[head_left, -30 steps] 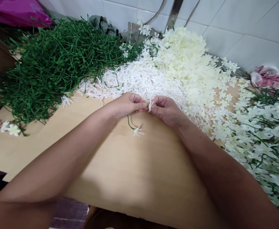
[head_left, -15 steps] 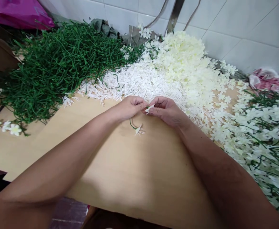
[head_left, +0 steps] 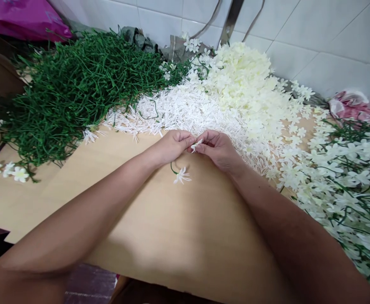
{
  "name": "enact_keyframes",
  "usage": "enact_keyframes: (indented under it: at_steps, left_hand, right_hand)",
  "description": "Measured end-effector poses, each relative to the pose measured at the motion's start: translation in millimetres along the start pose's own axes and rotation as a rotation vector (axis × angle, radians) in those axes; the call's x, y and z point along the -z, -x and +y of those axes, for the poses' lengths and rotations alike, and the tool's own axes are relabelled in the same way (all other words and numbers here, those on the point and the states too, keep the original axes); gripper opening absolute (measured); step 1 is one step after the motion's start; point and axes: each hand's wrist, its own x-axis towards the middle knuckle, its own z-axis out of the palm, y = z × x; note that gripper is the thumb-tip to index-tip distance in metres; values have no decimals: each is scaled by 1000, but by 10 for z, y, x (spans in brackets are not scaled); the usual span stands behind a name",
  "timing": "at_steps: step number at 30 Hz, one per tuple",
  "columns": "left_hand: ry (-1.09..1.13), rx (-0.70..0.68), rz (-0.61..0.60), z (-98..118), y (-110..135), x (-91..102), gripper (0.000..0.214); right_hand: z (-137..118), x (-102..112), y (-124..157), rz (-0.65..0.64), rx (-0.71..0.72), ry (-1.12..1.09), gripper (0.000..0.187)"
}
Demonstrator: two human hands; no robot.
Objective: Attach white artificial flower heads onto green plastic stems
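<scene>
My left hand (head_left: 175,146) is closed around a green artificial flower stem (head_left: 172,167). One end of that stem hangs below the hand and carries a white flower head (head_left: 181,175) with thin white strands. My right hand (head_left: 219,150) meets the left at the fingertips, pinching a small white artificial flower (head_left: 196,145) between thumb and fingers. Where the stem runs inside the left hand is hidden. Just beyond both hands lies a heap of thin white pieces (head_left: 185,107).
Green stems (head_left: 93,84) are piled at the left, cream-white blossoms (head_left: 244,80) at the back. Finished-looking flowers on stems (head_left: 346,190) cover the right side. A cardboard sheet (head_left: 159,223) lies under my arms. A tiled wall (head_left: 314,33) closes the back; a pink bag (head_left: 23,21) sits far left.
The hanging flower head has turned and its petals show more spread. The small flower at my fingertips has shifted slightly left and tilted. Both hands stay together in nearly the same place.
</scene>
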Motion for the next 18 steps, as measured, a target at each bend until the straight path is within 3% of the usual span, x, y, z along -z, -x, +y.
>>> enact_keyframes:
  at_steps: [9, 18]
  left_hand:
    - [-35, -19, 51, 43, 17, -41, 31]
    - [-59, 41, 59, 73, 28, -58, 32]
  right_hand:
    - [14, 35, -54, -45, -23, -63, 33]
    - [38, -12, -73, 45, -47, -24, 38]
